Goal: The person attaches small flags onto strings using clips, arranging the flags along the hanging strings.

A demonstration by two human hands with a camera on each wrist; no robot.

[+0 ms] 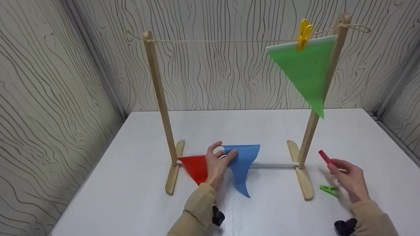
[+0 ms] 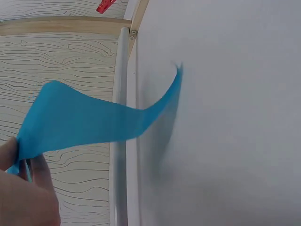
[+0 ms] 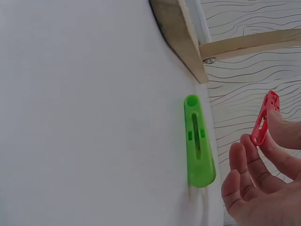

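Note:
My left hand (image 1: 217,165) pinches a blue triangular flag (image 1: 244,158) by its upper left corner. In the left wrist view the blue flag (image 2: 89,115) hangs with its curled tip low, near the white table. A red flag (image 1: 194,165) lies behind that hand, partly hidden by it. My right hand (image 1: 352,179) holds a red clothespin (image 1: 325,157) between thumb and fingers, to the right of the wooden stand. Below it on the table lies a green clothespin (image 3: 199,143). A green flag (image 1: 304,67) hangs from the string (image 1: 210,41), clipped by a yellow clothespin (image 1: 304,34).
The stand has a left post (image 1: 162,102) and a right post (image 1: 310,132) on wooden feet. A white crossbar (image 1: 274,164) joins them low down, and the string runs between their tops. Wood-patterned panels (image 1: 226,82) surround the white table (image 1: 129,208).

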